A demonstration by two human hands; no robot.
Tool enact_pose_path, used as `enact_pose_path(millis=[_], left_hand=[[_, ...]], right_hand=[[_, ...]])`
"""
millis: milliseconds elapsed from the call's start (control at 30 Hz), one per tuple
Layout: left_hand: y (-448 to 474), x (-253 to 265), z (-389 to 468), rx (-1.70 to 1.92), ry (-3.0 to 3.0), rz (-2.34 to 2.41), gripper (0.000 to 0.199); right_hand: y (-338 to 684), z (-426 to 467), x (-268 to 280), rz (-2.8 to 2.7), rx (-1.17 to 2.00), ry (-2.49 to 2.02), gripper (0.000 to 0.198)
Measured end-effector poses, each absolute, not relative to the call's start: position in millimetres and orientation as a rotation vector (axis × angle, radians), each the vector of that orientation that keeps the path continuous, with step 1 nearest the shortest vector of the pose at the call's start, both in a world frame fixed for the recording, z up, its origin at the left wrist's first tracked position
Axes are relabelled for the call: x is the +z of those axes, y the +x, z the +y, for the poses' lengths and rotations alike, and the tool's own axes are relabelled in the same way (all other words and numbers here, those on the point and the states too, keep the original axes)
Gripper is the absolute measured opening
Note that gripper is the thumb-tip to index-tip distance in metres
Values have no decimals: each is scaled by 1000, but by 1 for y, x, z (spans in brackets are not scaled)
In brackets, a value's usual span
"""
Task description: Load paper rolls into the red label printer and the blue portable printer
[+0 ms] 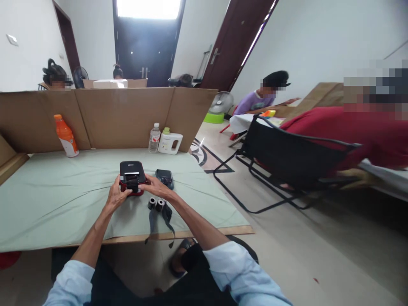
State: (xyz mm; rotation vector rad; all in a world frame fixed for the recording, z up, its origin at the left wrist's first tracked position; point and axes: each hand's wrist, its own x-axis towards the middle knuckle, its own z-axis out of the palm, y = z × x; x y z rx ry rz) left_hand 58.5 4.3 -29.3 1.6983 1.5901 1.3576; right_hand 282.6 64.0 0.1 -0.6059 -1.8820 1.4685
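Both hands are on a boxy black device with red sides (pixel 132 168), low over the middle of the cloth-covered table. My left hand (pixel 116 194) grips its left side, thumb at the near edge. My right hand (pixel 157 187) holds the right near corner, fingers on the dark front part. What the device is I cannot make out. Just right of it lies a smaller dark case-like thing (pixel 165 175), partly behind my right hand. Nearer me stand two short black cylinders with pale ends, like small binoculars (pixel 156 204), with dark straps (pixel 153 223) reaching over the table's front edge.
A cardboard screen (pixel 124 119) closes off the table's far side. Before it stand an orange bottle (pixel 66 136), a clear water bottle (pixel 154 138) and a white jug (pixel 165 145). A black folding chair (pixel 287 148) with a person in red (pixel 325 131) is at right.
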Motion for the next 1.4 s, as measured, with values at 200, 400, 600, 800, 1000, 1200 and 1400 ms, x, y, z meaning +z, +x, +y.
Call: enact_pose_path(millis=[200,400,600,800,1000,1200,1400], left_hand=[[65,-29,10,1267,1759,1612,75],[47,-22,12,1201,1812,1604,74],[45,-14,6,1223,1964,1614,64],[32,-12,5,1194,1864,1441,69],[29,-11,11,1181,1882,1479,59],[35,-3,5,1190,2051,1524,50],[32,1,2,1129,2312,1558,38]], right_hand=[[298,66,-13,-1905,1312,-681,62],[295,71,-12,-2007,1092,-818,70],[299,80,-10,-2059,960,-823,74],[306,81,-16,-2098,936,-825,81],[304,83,-23,-2122,857,-889,87],[304,87,-26,-2190,777,-885,87],[298,81,-23,-2246,585,-926,83]])
